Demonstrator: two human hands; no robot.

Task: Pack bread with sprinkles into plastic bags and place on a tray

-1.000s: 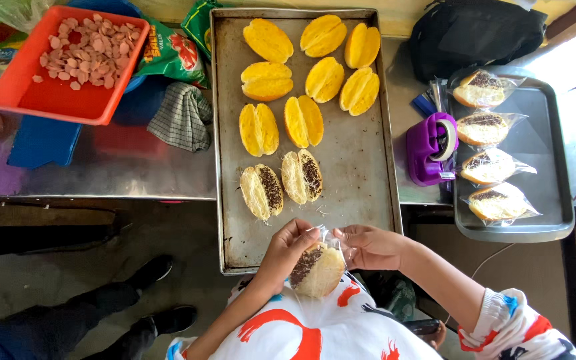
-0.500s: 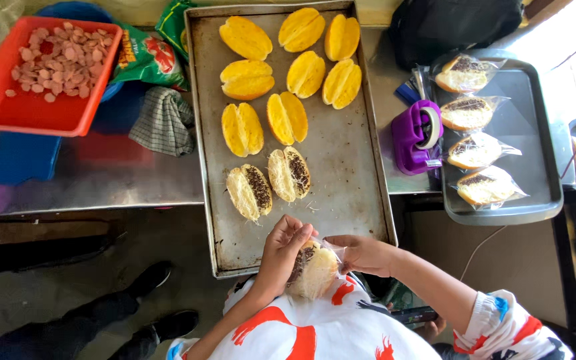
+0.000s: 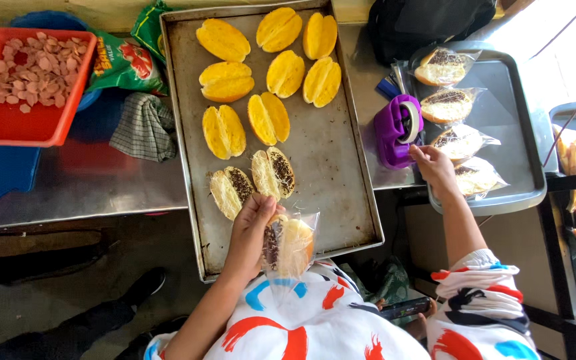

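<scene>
Gripping a bagged bun (image 3: pixel 289 245) in a clear plastic bag, left hand (image 3: pixel 251 230) closed, fingers clamped on its left side, just over the near edge of the baking tray (image 3: pixel 341 173). Held upright and slightly tilted, dark chocolate filling showing along the split. Reached out to the right with the right hand (image 3: pixel 435 170), fingers pinched together at the base of the purple tape dispenser (image 3: pixel 398 130), touching it; whether tape was caught between them could not be told. Lay on the tray two split buns with chocolate sprinkles (image 3: pixel 253 183) just beyond the left hand, and further back yellow split buns (image 3: pixel 268 73) in loose rows. Rested on the grey tray (image 3: pixel 515 133) at right four wrapped buns (image 3: pixel 451 123), just beside the dispenser. Stood at far left on the steel bench (image 3: pixel 95 187) a red tray of sliced sausage (image 3: pixel 25 90), with a checked cloth (image 3: pixel 143 127) and a green snack packet (image 3: pixel 125 63) between it and the baking tray.
</scene>
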